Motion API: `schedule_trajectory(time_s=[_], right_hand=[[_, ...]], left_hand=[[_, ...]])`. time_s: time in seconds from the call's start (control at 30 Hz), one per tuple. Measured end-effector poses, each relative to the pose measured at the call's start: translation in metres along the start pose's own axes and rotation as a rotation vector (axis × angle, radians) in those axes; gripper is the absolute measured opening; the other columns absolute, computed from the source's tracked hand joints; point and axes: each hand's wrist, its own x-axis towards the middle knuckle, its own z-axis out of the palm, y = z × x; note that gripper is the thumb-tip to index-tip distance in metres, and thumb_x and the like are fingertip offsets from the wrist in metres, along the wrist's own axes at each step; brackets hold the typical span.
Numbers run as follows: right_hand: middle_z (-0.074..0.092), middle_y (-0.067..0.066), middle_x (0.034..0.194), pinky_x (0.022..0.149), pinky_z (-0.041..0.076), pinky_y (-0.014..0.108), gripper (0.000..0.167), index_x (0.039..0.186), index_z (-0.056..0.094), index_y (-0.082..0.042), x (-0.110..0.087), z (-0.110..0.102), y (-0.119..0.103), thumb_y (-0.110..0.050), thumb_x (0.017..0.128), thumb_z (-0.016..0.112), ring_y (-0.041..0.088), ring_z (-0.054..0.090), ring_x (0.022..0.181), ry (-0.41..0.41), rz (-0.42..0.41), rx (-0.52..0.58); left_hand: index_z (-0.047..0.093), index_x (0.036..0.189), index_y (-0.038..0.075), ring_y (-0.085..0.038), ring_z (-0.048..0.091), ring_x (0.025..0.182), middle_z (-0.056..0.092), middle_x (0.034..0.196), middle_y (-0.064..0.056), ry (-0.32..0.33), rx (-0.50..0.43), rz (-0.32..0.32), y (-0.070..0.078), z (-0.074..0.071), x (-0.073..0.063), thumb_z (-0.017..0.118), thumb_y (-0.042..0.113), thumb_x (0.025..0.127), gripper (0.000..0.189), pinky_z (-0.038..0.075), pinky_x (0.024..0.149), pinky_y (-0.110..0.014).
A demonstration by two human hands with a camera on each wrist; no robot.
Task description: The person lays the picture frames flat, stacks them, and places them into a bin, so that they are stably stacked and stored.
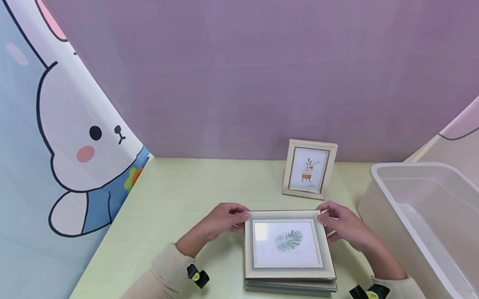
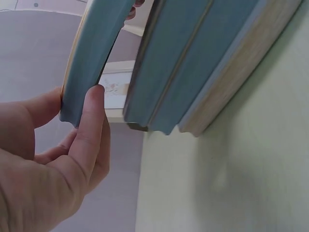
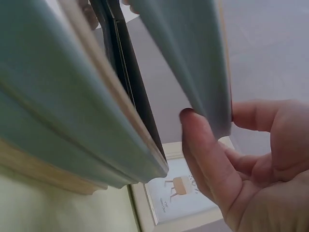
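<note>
A picture frame with a green leaf print (image 1: 288, 243) is held up between both hands over a stack of frames. My left hand (image 1: 225, 221) pinches its far left corner, thumb on the front and fingers beneath. At the far right corner my right hand (image 1: 345, 225) pinches it the same way. Both wrist views show a gap between this lifted frame (image 2: 95, 50) and the stacked frames (image 3: 67, 106) below it. Those lie flat on the table, with bluish-grey and wood-coloured edges, mostly hidden from the head view.
Behind the stack, a smaller frame with a potted plant picture (image 1: 309, 170) stands upright, leaning back. A large pale plastic bin (image 1: 392, 223) is at the right. A purple cloth (image 1: 237, 79) hangs behind the light green table (image 1: 193, 182); a rabbit-print cloth (image 1: 77, 150) hangs at left.
</note>
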Motion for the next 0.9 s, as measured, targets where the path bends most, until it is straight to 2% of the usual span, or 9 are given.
schedule_trajectory(time_s=[0.3, 0.9], right_hand=[[0.061, 0.01, 0.097, 0.065, 0.062, 0.041, 0.037, 0.128, 0.045, 0.007, -0.004, -0.003, 0.009, -0.018, 0.104, 0.055, 0.025, 0.068, 0.079, -0.072, 0.057, -0.003], [0.065, 0.009, 0.093, 0.062, 0.061, 0.039, 0.036, 0.125, 0.049, 0.008, -0.009, -0.003, 0.015, -0.018, 0.102, 0.057, 0.023, 0.066, 0.078, -0.066, 0.076, -0.012]], left_hand=[[0.066, 0.121, -0.006, -0.016, 0.069, 0.086, 0.07, 0.104, -0.014, -0.047, 0.035, -0.015, -0.004, 0.008, -0.002, 0.066, 0.019, 0.1, 0.032, 0.063, 0.078, -0.032], [0.067, 0.123, -0.003, -0.016, 0.07, 0.083, 0.071, 0.104, -0.012, -0.079, 0.106, -0.014, -0.006, 0.012, -0.001, 0.065, 0.021, 0.1, 0.033, 0.063, 0.078, -0.034]])
